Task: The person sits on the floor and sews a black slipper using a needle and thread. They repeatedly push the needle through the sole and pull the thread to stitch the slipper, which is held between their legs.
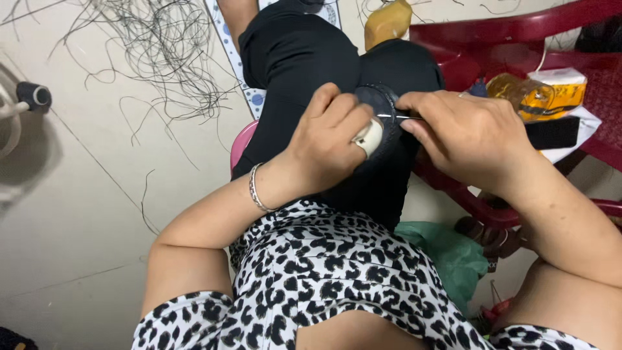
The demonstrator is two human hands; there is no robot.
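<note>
Head view, centre frame: left hand point(330, 139), thumb taped, clamps a dark round leather piece point(382, 107) against the knee for support, while right hand point(463, 133) pinches a needle point(395, 117) at its rim.

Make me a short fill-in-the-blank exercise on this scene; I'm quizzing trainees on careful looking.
1. The left hand presses a dark round piece against the person's ____.
2. The right hand pinches a thin metal ____ at the piece's edge.
3. A silver ____ circles the left wrist.
4. Loose dark threads lie tangled on the ____.

Missing words: knee; needle; bracelet; floor
</note>
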